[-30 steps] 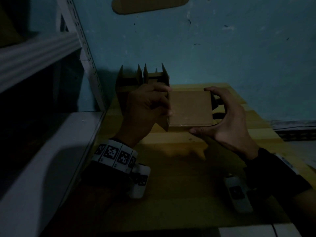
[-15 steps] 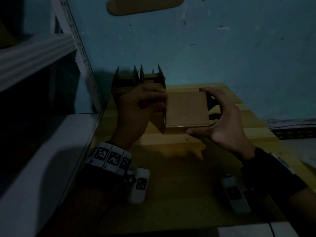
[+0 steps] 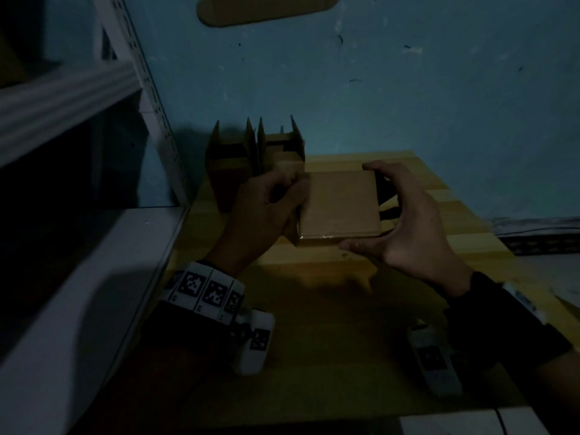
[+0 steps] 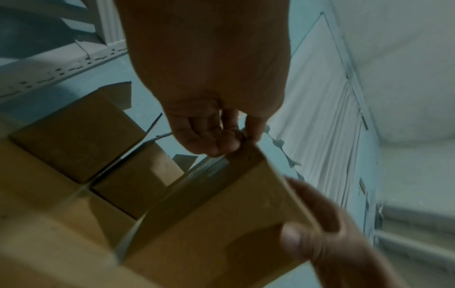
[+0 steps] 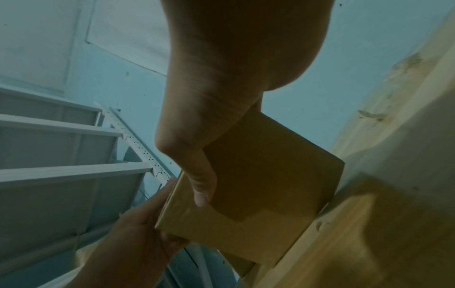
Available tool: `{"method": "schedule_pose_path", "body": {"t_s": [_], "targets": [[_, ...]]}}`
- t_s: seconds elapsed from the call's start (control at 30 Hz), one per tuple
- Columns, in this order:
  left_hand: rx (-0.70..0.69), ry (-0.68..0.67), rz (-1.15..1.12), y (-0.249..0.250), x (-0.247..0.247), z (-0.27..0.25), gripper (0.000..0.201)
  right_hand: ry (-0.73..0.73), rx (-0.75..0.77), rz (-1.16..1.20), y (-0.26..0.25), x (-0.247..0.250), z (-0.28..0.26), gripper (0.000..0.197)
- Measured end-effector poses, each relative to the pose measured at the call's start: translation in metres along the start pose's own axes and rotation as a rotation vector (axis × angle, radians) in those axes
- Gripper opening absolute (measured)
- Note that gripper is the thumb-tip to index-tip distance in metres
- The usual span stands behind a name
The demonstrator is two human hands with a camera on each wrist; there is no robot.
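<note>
A small closed cardboard box (image 3: 339,202) is held just above the wooden table (image 3: 314,324) by both hands. My left hand (image 3: 270,199) is at its left side with curled fingers. In the left wrist view those fingertips (image 4: 221,140) pinch the box's (image 4: 221,214) top corner, where a strip of clear tape runs along the edge. My right hand (image 3: 408,227) grips the right side, with the thumb along the near edge and the fingers over the far edge. The right wrist view shows the thumb (image 5: 202,185) lying across the box (image 5: 258,185).
Two open cardboard boxes (image 3: 232,164) with raised flaps stand behind the left hand against the blue wall. A white metal shelf unit (image 3: 62,293) borders the table's left side. A flat cardboard piece (image 3: 266,7) hangs on the wall above.
My left fingers have curled in tighter at the box's left edge. The box and my right hand have stayed nearly where they were.
</note>
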State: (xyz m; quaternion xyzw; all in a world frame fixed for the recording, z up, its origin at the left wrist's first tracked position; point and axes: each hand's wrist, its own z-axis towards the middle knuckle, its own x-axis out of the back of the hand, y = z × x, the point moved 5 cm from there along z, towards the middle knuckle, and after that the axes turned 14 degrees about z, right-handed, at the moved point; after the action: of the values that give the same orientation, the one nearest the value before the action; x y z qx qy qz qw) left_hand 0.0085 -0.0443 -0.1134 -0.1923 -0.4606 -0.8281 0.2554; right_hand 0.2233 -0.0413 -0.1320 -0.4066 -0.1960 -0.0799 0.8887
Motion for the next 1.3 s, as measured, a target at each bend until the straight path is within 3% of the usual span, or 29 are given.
{"method": "schedule_pose_path", "body": {"t_s": [0.13, 0.27, 0.4, 0.57, 0.77, 1.07, 1.3], "targets": [[-0.066, -0.039, -0.005, 0.003, -0.004, 0.001, 0.022, -0.095, 0.016, -0.252, -0.001, 0.002, 0.003, 0.123], [-0.160, -0.082, 0.069, 0.013, -0.018, -0.003, 0.021, -0.161, 0.042, -0.447, 0.001, 0.005, 0.005, 0.105], [-0.177, -0.071, -0.052, 0.021, -0.019, -0.001, 0.032, -0.094, 0.078, -0.270, 0.003, 0.014, 0.005, 0.094], [-0.138, -0.095, -0.213, 0.028, -0.017, -0.003, 0.023, -0.038, -0.003, -0.063, 0.017, 0.016, 0.003, 0.093], [-0.046, 0.009, -0.174, 0.013, -0.013, 0.003, 0.022, -0.015, -0.006, 0.005, 0.020, 0.017, 0.004, 0.093], [0.112, 0.018, -0.061, -0.011, -0.016, -0.003, 0.019, 0.013, -0.075, 0.117, 0.035, 0.007, 0.000, 0.096], [0.167, -0.097, -0.199, -0.010, -0.012, -0.004, 0.009, 0.008, -0.110, 0.184, 0.041, 0.002, 0.002, 0.099]]}}
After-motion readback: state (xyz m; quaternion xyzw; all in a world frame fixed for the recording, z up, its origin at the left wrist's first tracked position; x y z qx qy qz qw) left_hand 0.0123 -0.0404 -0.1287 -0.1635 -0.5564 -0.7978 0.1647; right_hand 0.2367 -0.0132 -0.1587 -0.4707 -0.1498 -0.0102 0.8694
